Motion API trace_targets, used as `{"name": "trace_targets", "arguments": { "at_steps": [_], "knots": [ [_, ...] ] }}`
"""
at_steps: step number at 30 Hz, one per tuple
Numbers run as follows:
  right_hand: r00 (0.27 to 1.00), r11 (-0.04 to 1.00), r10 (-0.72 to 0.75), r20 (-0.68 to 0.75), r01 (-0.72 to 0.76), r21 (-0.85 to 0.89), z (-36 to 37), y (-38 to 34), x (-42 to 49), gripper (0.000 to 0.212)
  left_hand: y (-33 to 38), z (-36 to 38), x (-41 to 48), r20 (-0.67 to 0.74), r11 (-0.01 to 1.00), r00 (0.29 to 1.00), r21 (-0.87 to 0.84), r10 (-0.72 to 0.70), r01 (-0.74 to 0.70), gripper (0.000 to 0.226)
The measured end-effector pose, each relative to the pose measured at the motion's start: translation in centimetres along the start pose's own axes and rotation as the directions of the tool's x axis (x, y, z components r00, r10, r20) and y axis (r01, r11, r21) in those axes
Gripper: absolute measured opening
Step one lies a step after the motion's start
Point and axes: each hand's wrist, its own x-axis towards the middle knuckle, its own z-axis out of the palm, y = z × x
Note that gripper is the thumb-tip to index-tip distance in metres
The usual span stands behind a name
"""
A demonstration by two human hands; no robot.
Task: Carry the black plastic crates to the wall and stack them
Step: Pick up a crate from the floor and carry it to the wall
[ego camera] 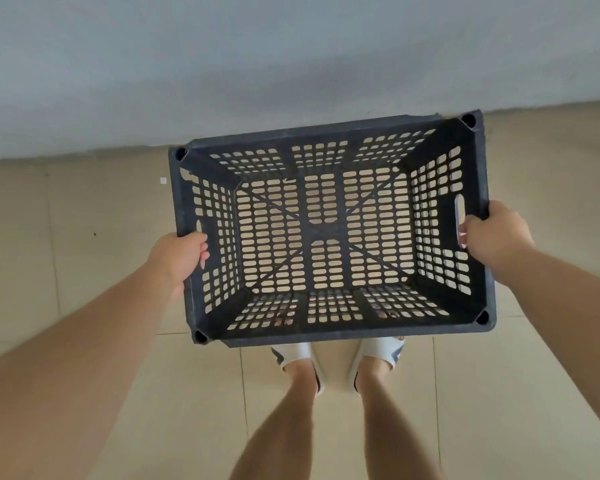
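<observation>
A black plastic crate [329,230] hangs in the air in front of the person, open side up and empty, its far long edge close to the wall [222,64] and its near edge above the feet [336,358]. Through its slotted bottom the tiled floor [84,237] shows, so it is not yet set down. No other crate is in view by the wall.

The left hand [184,258] grips the crate's left short side at the handle slot, thumb over the rim and the fingers [204,254] curled in through the slot. The right hand [492,240] holds the right short side the same way, wrapped over the rim at the other slot; its fingertips are hidden behind the plastic. Both hands are closed on the crate.

The crate looks stiff and light: thin perforated walls, nothing inside, and it stays square between two relaxed arms. The two handle slots on the short sides are the natural holds, keeping it level. The smooth plastic could slip in a loose grip, and the rim may dig in a little.
</observation>
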Motion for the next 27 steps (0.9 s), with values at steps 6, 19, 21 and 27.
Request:
{"name": "trace_targets", "arguments": {
  "at_steps": [6, 19, 21, 27],
  "knots": [
    [1.0, 1.0, -0.002, 0.018, 0.002, -0.009, 3.4, -1.5, 5.7, 0.031, 1.7, 2.8, 5.7, -0.014, 1.0, 1.0, -0.006, -0.02, 0.02, 0.025],
    [0.995, 0.984, -0.079, -0.064, 0.067, -0.165, 5.9, -2.5, 10.4, 0.029, 3.9, 6.5, 10.2, -0.089, 1.0, 0.996, -0.022, -0.021, 0.02, 0.04],
    [0.994, 0.979, -0.085, -0.068, 0.07, -0.191, 5.9, -2.6, 10.2, 0.032, 4.1, 6.5, 9.9, -0.087, 1.0, 0.996, -0.002, -0.02, 0.02, 0.038],
    [0.999, 0.995, 0.005, 0.038, -0.001, -0.097, 4.4, -3.0, 7.9, 0.043, 4.7, 5.5, 7.1, -0.053, 0.991, 0.998, 0.129, -0.025, 0.032, 0.053]
  ]
}}
